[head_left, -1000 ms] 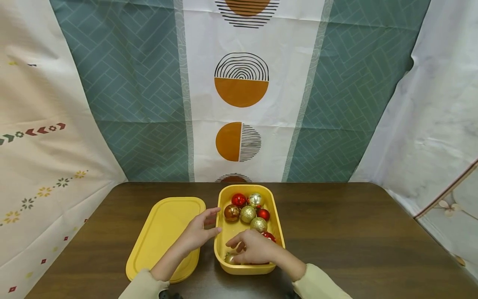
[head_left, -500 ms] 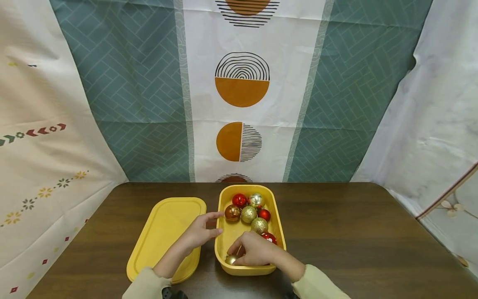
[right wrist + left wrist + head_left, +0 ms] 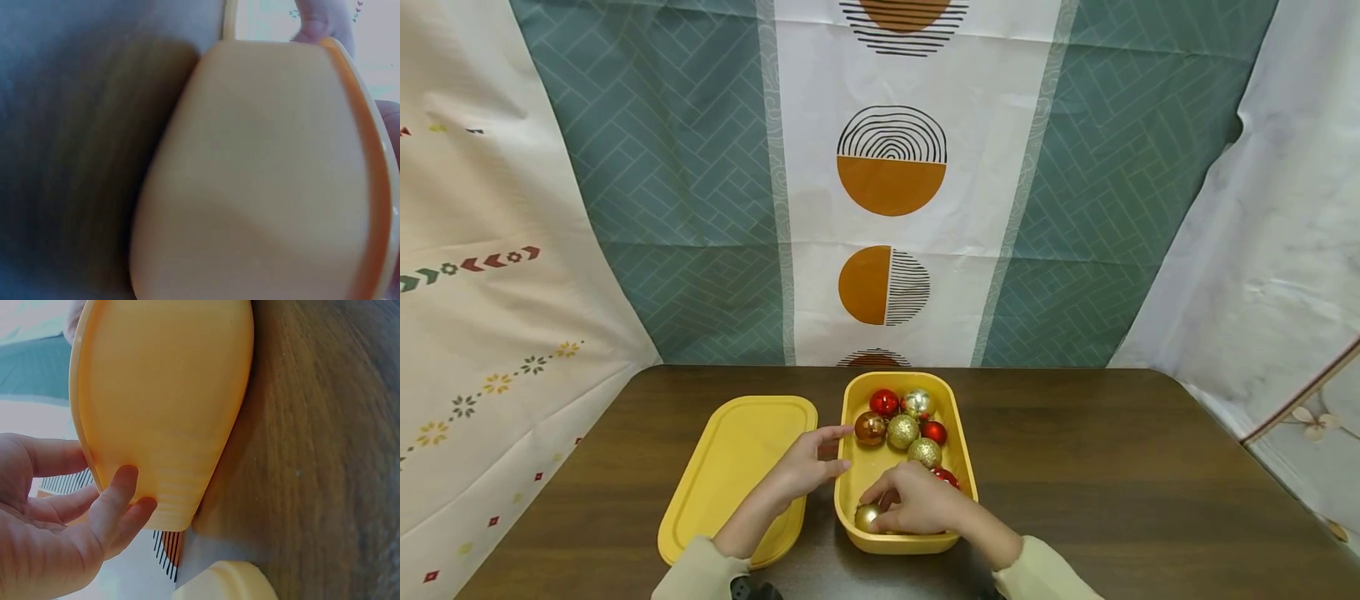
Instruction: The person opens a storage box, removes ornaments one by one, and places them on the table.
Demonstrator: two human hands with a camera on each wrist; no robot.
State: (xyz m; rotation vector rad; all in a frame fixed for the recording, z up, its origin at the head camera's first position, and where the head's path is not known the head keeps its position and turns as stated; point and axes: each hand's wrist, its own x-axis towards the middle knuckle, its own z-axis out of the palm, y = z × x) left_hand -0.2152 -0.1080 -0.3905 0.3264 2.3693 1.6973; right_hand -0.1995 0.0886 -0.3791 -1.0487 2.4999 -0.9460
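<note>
A yellow plastic box [image 3: 895, 544] stands on the table with several Christmas baubles in it. My left hand [image 3: 800, 469] holds the box's left wall. In the left wrist view, two of its digits pass behind the rim, while other fingers [image 3: 119, 494] lie against the outer wall. At the near end inside the box, my right hand [image 3: 913, 500] pinches a shiny gold bauble [image 3: 867, 518] between thumb and fingers. Toward the far end lie a red bauble [image 3: 884, 403], a copper one [image 3: 870, 428] and glittery gold ones [image 3: 902, 432]. In the right wrist view, the box wall [image 3: 262, 162] hides most of that hand.
A yellow lid [image 3: 737, 467] lies flat on the dark wooden table [image 3: 1075, 467], left of the box. A patterned curtain [image 3: 700, 208] hangs behind the table's back edge, with pale cloths at both sides.
My right fingers have closed in on the gold bauble, and more of it shows. The left hand keeps its place at the box's wall. The whole head view has shifted slightly.
</note>
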